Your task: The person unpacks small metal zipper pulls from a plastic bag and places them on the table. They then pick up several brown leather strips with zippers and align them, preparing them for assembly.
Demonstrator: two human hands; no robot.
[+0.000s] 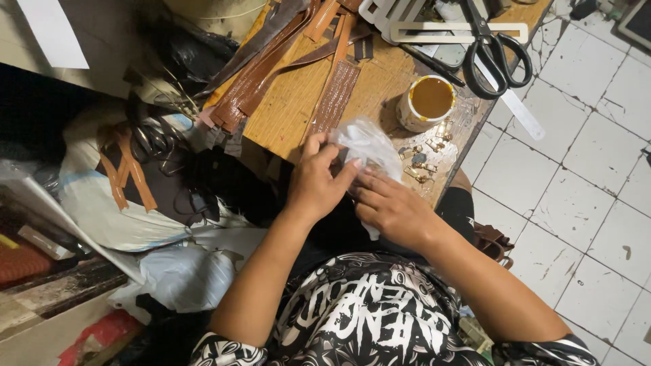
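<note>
A black-and-white patterned shirt [366,312] fills the foreground as a seated person leans toward the near edge of a small wooden workbench [291,108], both bare forearms reaching forward. The left hand [315,183] pinches the top of a small clear plastic bag [366,146] between thumb and fingers, while the right hand [390,207] is cupped under the bag's lower part, fingers half curled around it; the bag hangs just above the bench's near right corner. Right beside it, along the right edge, lies a scatter of small brass-coloured metal fittings [424,159], with a stained paper cup of amber glue [427,102] just behind them. Brown embossed leather straps [332,95] run from the middle of the bench to its far left corner, and large black-handled scissors [491,47] rest at the far right corner. By the look of it, the bag is being opened or worked at its mouth; the next move seems to call for a steady pinch so the thin film parts without spilling.
</note>
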